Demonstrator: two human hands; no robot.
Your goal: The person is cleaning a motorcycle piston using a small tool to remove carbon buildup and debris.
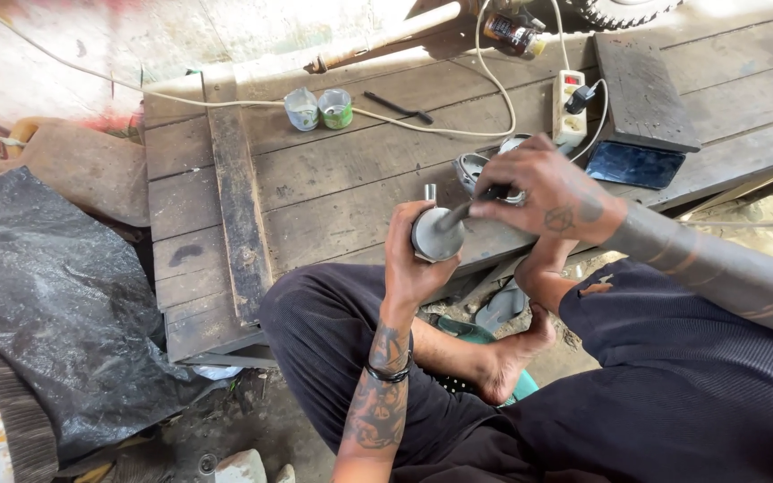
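My left hand (411,261) grips a round grey metal piston (436,236) from below, its flat top facing up. My right hand (543,190) holds a slim dark-handled tool (467,211) whose tip rests on the piston's top. Both hands work just over the near edge of a low wooden platform (333,179). A small metal pin (428,191) stands on the planks right behind the piston. My crossed legs in dark trousers and a bare foot (505,362) lie below the hands.
On the platform sit two small open tins (318,108), a black stick (398,107), a white power strip (570,107) with cables, a dark wooden block (641,89), a metal part (474,168) and a wooden handle (386,38). Black plastic sheeting (46,295) lies left.
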